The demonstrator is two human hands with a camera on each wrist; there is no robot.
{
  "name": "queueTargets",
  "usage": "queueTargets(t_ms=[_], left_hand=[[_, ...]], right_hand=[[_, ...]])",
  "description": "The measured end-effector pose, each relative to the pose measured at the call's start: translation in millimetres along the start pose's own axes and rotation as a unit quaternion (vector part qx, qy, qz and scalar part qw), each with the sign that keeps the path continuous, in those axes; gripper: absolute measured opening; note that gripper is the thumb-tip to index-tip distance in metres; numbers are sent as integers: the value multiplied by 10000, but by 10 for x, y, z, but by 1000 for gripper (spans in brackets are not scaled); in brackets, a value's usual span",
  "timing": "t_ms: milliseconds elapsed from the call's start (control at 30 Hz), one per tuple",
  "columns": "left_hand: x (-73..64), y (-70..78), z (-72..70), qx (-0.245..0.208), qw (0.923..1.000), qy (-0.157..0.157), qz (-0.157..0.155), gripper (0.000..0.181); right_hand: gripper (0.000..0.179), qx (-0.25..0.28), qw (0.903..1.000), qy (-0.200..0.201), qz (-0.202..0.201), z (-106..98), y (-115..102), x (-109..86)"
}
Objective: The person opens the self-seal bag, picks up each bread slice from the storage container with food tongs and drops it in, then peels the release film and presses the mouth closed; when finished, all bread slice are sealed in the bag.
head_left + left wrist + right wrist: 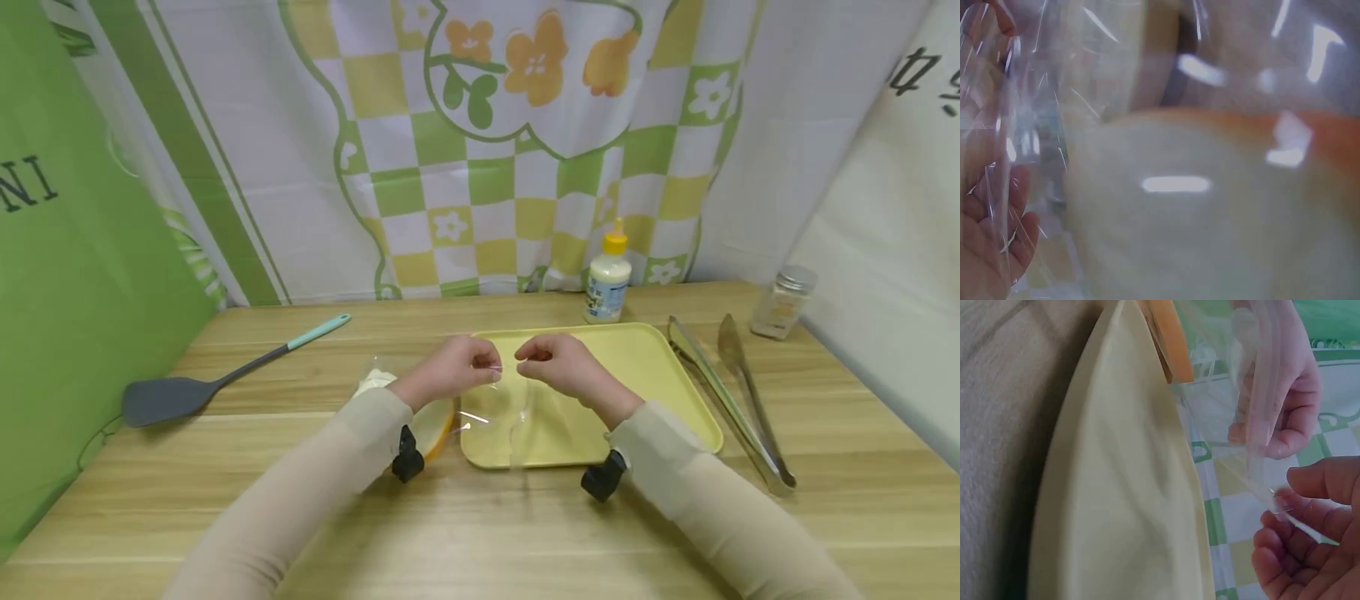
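In the head view, my left hand (453,367) pinches the edge of a clear plastic bag (483,417) over the left end of the yellow tray (675,392). The right wrist view shows the bag's strip-like edge (1260,419) between the left thumb and fingers. Facing it from the right, my right hand (558,362) has loosely bent fingers. Its index fingertip touches the bag's corner (1277,505), with the thumb lifted a little off it. Film fills much of the left wrist view. Below my left forearm lies a round, pale thing with an orange rim (448,425), partly hidden.
A grey spatula (176,400) with a mint handle lies at the left. A yellow-capped bottle (607,279) stands behind the tray. Metal tongs (738,408) lie right of it, near a glass jar with a metal lid (783,304). Patterned cloth (465,192) hangs behind the table.
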State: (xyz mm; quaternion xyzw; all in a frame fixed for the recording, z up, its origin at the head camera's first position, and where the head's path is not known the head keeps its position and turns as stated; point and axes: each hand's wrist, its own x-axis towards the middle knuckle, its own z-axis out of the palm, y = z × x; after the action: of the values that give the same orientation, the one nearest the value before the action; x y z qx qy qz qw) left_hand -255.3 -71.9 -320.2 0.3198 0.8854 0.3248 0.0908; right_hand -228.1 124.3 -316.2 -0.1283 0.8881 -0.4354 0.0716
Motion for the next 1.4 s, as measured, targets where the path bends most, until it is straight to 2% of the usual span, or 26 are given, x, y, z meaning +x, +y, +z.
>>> queueTargets(t_ms=[400, 567, 700, 933, 1067, 1267, 1400], left_hand=[[-17, -13, 40, -121, 9999, -92, -9, 8], [-32, -39, 50, -182, 9998, -5, -33, 10], [-51, -71, 97, -316, 9993, 169, -79, 10], [-78, -145, 205, -652, 9971, 390, -50, 14], [-94, -155, 223, -879, 9950, 462, -113, 15], [-99, -161, 215, -1010, 9935, 519, 20, 14], [-99, -218, 223, -1102, 9927, 486, 100, 10]], right_hand=[[18, 783, 9967, 172, 160, 111, 118, 84], [19, 1464, 9888, 36, 286, 135, 170, 106], [20, 1792, 9832, -125, 318, 143, 220, 111], [19, 1659, 9852, -388, 180, 145, 240, 107], [19, 1618, 9860, -391, 122, 158, 222, 110], [14, 1924, 9803, -369, 240, 158, 248, 123], [12, 2160, 9747, -445, 372, 164, 285, 129]])
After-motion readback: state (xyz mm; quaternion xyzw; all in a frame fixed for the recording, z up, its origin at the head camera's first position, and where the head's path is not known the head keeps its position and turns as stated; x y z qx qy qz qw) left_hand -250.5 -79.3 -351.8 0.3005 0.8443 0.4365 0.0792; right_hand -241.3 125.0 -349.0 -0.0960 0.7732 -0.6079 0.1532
